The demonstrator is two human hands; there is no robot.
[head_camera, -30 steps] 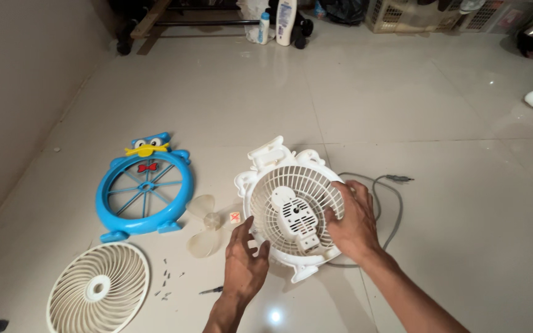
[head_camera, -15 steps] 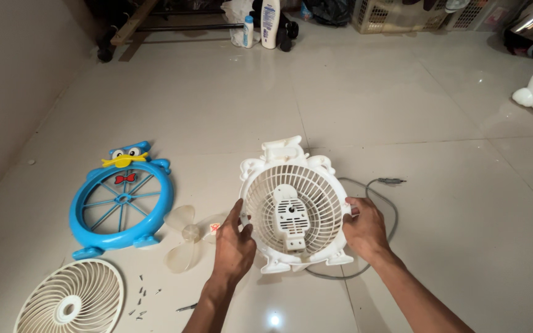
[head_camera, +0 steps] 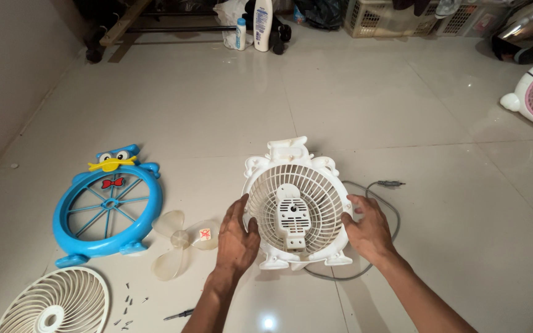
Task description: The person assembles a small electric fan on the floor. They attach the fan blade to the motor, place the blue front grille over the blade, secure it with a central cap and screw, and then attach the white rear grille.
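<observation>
fan body [head_camera: 295,206]: white rear shell w/ grille, upright on floor [head_camera: 402,111], centre frame, cord [head_camera: 384,203] trailing right
L hand [head_camera: 237,237]: fingers curled on shell's left rim, gripping
R hand [head_camera: 370,227]: wrapped on right rim, gripping
step: looks like steadying shell, disassembly stage
next: prob needs screwdriver [head_camera: 179,315], lying near screws [head_camera: 129,305], so one hand must let go
loose: blue front [head_camera: 107,206], blade [head_camera: 180,242], grille [head_camera: 53,305] at left

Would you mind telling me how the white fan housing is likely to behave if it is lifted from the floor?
The white fan housing looks like thin open-grille plastic, so probably light and a little flexible. Its grey cord trails on the tile and would likely drag. Both hands, left hand and right hand, grip opposite rims.
</observation>
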